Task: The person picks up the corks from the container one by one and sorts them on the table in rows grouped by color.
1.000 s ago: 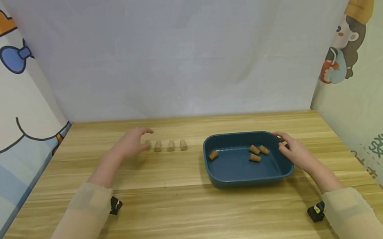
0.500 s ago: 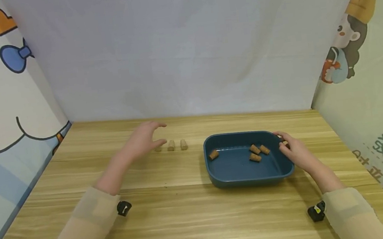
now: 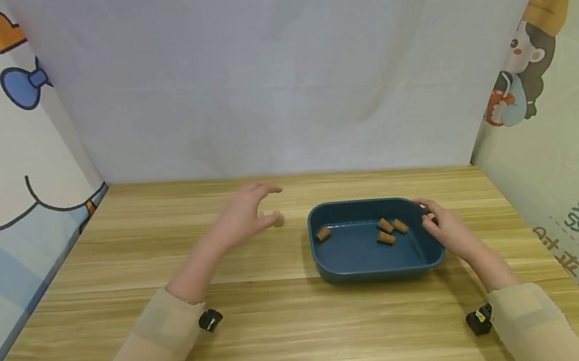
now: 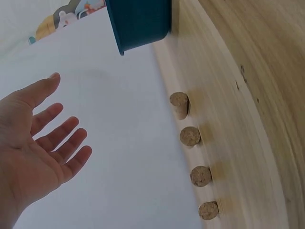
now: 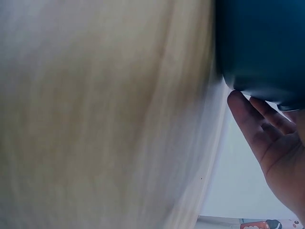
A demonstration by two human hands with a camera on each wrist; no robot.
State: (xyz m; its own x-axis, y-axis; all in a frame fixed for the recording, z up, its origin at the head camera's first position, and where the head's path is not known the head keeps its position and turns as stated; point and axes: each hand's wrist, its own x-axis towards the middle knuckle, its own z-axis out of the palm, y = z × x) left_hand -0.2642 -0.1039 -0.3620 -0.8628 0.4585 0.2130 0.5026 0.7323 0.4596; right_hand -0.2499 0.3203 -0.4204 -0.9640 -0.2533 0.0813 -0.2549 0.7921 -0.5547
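Note:
My left hand (image 3: 242, 217) hovers over the row of corks, fingers and thumb spread apart, holding nothing. In the head view it hides most of the row; a single cork (image 3: 279, 219) shows by the thumb tip. The left wrist view has several corks standing in a line, the nearest to the bin being a tapered cork (image 4: 179, 104), all apart from the left hand (image 4: 43, 148). My right hand (image 3: 447, 228) grips the right end of a dark blue plastic bin (image 3: 380, 271), thumb at the rim and fingers against the outer wall (image 5: 271, 43). Several brown corks (image 3: 386, 238) lie inside.
The wooden table (image 3: 286, 336) runs back to a white cloth backdrop (image 3: 267, 76). Printed cartoon panels (image 3: 555, 114) stand at both sides. A small black device (image 3: 210, 320) is worn on the left wrist, and another black device (image 3: 479, 319) on the right.
My left hand has moved to the right along the row, covering more of the corks in the head view. The right hand, the bin and the corks inside it stay where they were.

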